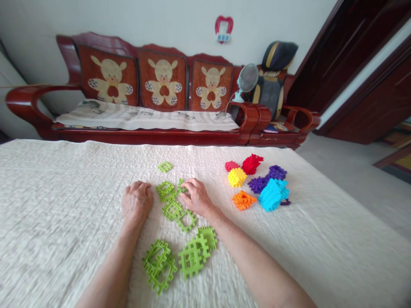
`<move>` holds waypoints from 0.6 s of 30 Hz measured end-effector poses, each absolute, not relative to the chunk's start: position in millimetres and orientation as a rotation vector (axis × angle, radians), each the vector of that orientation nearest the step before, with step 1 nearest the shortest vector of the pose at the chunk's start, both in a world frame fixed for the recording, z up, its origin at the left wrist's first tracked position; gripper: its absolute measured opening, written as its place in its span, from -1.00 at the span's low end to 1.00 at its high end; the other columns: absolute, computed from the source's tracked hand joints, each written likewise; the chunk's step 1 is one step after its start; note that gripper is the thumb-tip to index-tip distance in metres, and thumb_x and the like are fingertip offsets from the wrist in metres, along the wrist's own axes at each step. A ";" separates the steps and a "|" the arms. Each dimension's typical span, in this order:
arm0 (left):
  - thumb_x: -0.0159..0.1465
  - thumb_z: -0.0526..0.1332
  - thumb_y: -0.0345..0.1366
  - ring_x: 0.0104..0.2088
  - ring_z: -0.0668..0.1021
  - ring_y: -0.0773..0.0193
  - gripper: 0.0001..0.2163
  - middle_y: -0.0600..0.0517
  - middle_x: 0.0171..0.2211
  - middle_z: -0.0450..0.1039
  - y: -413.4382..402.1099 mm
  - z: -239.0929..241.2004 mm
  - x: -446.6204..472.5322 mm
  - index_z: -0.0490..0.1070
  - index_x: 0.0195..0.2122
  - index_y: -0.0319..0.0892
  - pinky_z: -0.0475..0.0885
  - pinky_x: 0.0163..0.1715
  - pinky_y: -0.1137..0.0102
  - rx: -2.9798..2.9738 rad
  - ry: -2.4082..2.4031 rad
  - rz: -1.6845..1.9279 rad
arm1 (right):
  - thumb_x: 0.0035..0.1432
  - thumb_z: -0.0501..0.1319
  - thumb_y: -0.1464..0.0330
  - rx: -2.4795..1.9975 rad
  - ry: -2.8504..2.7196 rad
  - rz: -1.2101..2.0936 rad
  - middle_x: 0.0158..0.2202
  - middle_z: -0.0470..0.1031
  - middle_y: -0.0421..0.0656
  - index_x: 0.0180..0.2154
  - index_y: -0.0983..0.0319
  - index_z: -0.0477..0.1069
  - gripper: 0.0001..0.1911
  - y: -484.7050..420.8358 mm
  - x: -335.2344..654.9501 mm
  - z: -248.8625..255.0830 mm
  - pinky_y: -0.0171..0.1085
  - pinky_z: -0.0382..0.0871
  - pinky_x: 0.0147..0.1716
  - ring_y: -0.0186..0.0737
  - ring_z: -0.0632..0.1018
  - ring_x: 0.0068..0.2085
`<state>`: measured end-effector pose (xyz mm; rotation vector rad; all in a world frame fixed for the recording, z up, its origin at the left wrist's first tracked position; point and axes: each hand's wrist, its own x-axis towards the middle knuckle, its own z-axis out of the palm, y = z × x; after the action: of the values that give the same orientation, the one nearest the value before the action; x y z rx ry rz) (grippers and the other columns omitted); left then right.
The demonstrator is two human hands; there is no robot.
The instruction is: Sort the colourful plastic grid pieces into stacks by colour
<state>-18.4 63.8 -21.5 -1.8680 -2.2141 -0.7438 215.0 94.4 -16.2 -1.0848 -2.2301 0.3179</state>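
My right hand (196, 196) pinches a green interlocking plastic piece (180, 185), tilted up off the cloth. Curled into a loose fist, my left hand (138, 199) rests on the cloth; whatever its fingers may hold is hidden. Between the hands lie several more green pieces, among them a square one (165, 190) and a ring-shaped one (186, 220). Farther off, a small green piece (165, 167) lies alone. Closer to me are two green groups, one overlapping pair (159, 265) at left and a stacked row (192, 257) at right.
At right on the cream quilted cloth (64, 205) stand stacks of pieces: red (252, 164), yellow (237, 177), orange (243, 200), purple (258, 185) and light blue (274, 195). Behind the table is a wooden sofa (154, 137) with a small fan (248, 78).
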 end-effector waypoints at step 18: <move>0.34 0.00 -0.31 -0.12 0.54 0.05 -0.66 -0.14 -0.08 0.58 63.6 -17.3 -15.7 0.61 -0.20 -0.18 0.37 0.05 0.15 -1.858 -2.233 -0.759 | 0.39 -0.03 0.34 -1.274 -1.899 0.242 -0.33 0.57 -0.12 -0.17 0.20 0.46 -0.71 127.1 241.4 -20.6 -0.30 0.39 -0.26 -0.21 0.56 -0.30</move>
<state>-15.7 63.6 -17.3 -1.8576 -2.2333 -0.7590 241.4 127.1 -20.6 -1.2744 -1.8991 0.2419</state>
